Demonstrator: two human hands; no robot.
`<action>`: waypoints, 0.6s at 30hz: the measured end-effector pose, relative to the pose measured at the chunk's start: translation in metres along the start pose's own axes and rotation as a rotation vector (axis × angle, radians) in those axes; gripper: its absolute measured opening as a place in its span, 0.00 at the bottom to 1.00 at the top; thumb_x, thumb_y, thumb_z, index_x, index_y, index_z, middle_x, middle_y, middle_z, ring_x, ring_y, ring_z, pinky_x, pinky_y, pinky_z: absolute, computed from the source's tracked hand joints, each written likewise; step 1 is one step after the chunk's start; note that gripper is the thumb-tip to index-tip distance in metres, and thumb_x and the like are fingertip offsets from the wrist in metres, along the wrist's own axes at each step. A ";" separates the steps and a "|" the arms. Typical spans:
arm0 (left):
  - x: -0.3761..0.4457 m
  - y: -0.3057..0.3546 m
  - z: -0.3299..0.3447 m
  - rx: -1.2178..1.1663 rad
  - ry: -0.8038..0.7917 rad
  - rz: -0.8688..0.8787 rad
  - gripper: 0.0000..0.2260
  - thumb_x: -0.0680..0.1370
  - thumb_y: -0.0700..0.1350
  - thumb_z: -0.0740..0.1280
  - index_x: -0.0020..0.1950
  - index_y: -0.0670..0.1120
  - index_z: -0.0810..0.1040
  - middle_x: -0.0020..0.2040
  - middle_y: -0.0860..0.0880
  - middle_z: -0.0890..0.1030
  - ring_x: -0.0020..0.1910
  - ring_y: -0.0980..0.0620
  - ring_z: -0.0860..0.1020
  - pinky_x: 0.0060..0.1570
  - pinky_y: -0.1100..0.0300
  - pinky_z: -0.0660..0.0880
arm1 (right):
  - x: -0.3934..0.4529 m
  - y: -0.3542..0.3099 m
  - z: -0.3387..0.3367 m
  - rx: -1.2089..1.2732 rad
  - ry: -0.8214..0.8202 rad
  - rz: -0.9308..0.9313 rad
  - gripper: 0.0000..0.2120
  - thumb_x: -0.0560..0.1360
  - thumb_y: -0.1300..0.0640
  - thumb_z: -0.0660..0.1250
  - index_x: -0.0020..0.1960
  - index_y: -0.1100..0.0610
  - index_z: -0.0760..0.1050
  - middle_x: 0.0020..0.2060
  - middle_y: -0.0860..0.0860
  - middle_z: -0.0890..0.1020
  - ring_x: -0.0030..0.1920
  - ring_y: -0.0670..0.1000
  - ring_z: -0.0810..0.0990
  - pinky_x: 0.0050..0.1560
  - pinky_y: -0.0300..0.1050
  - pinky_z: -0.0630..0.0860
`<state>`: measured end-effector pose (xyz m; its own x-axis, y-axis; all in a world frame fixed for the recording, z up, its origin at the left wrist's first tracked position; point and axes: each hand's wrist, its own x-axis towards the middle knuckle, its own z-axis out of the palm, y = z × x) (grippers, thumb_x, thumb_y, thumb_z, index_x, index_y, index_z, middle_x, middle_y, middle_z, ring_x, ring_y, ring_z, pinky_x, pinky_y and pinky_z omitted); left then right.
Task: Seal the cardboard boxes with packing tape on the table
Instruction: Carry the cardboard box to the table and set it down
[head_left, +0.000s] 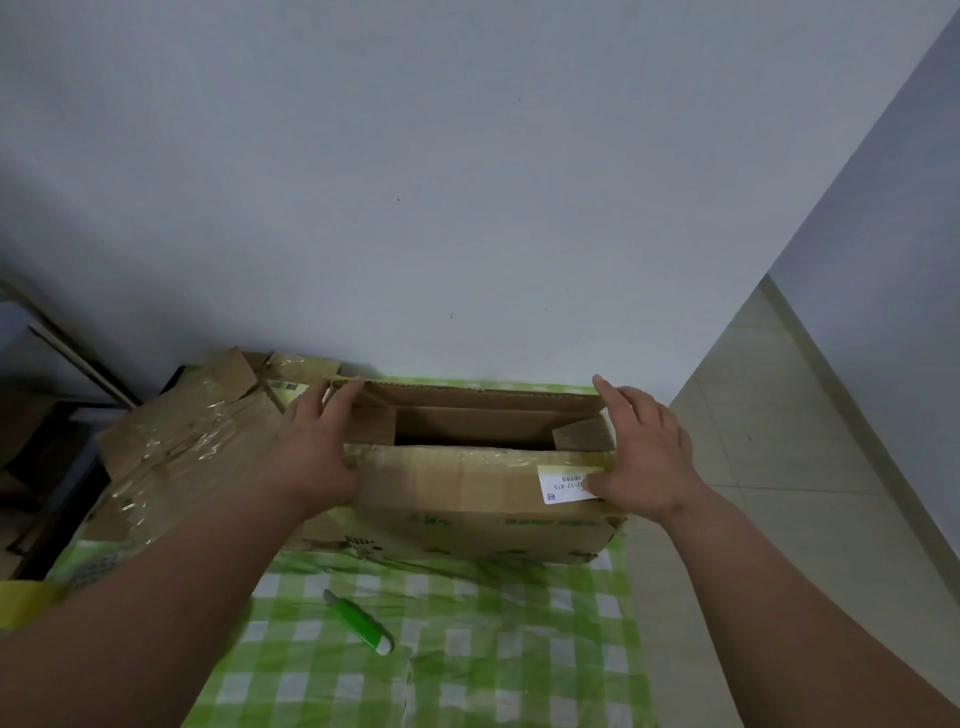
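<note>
On the box (467, 499), label (563, 486) "12-815", flat relaxed hands (322, 447) press flaps.

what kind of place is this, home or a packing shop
Probably a home room, not a shop: a green checked tablecloth over a small table set against a bare white wall, a tiled floor, and worn, reused cardboard boxes.
</note>
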<state>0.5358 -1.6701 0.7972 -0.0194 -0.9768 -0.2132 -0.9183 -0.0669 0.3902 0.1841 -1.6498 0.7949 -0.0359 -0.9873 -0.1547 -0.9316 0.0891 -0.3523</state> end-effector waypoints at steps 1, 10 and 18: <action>-0.001 0.002 0.001 0.003 0.022 -0.002 0.46 0.67 0.39 0.73 0.79 0.56 0.52 0.79 0.46 0.51 0.77 0.42 0.55 0.72 0.48 0.63 | 0.000 -0.001 0.000 -0.017 0.010 -0.001 0.50 0.65 0.50 0.74 0.77 0.36 0.47 0.73 0.45 0.55 0.73 0.52 0.54 0.73 0.52 0.53; -0.005 -0.006 0.020 0.157 0.020 0.096 0.24 0.78 0.50 0.66 0.74 0.52 0.69 0.77 0.44 0.59 0.75 0.41 0.58 0.74 0.47 0.58 | -0.006 -0.007 0.022 -0.089 0.043 -0.036 0.23 0.73 0.52 0.65 0.67 0.41 0.73 0.68 0.41 0.68 0.72 0.47 0.59 0.72 0.50 0.50; -0.008 -0.008 0.027 0.294 -0.109 0.114 0.58 0.57 0.84 0.35 0.80 0.54 0.55 0.80 0.53 0.51 0.79 0.49 0.49 0.76 0.46 0.47 | -0.010 -0.016 0.033 -0.200 0.044 -0.029 0.27 0.71 0.34 0.54 0.66 0.43 0.70 0.66 0.41 0.70 0.70 0.48 0.64 0.73 0.57 0.49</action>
<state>0.5325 -1.6559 0.7718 -0.1559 -0.9461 -0.2839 -0.9823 0.1184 0.1449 0.2112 -1.6366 0.7720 -0.0199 -0.9943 -0.1047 -0.9855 0.0371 -0.1654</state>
